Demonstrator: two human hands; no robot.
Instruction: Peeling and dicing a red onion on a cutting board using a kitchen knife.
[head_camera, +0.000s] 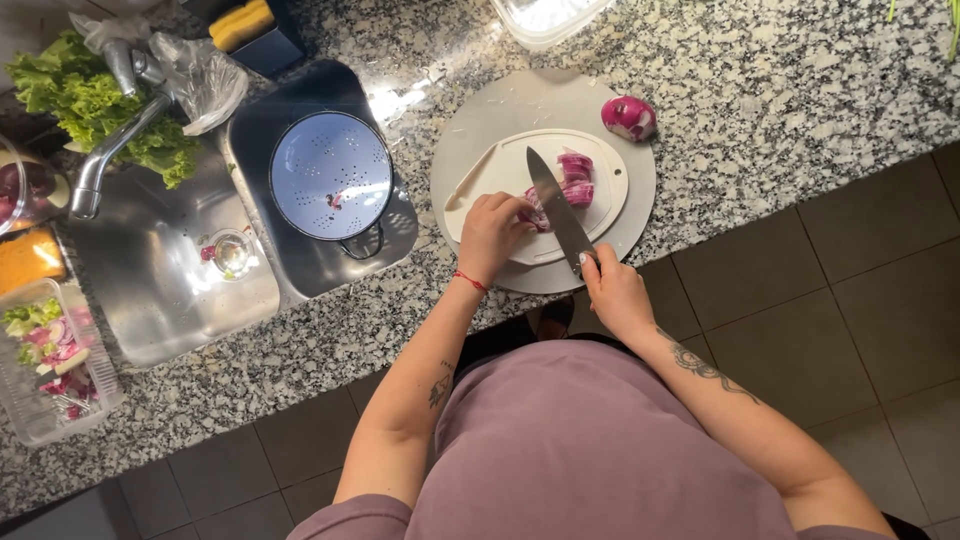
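Granite worktop (760, 90), speckled grey, seen from above in the head view; only this one view to log.

Left hand (492, 232): fingers curled down, pinning a piece of red onion (537, 211) on the small white cutting board (500, 170). Red string at that wrist.

Right hand (614, 290): closed around the handle of a chef's knife (556, 205). Blade long axis runs from the near right, at the hand, to the far left, tip pointing away from the body. Blade lies just right of the left fingertips, across the onion piece.

Key relation: onion piece sits directly between the two hands, touching the left one; the left hand is nearer to it, and the knife edge is just beside those fingers. Whether the edge is already in the onion, I cannot tell.

Cut onion slices (576, 180) lie on the board to the right of the blade, a little farther off. An onion half (628, 117) rests apart on the far right of the round grey board (640, 200) under the white one.

Left of the boards: a pale blue colander (330, 175) in the steel sink (150, 270), a tap (110, 150), lettuce (85, 100) at the far left, and a clear tub of chopped salad (50, 360) near left.
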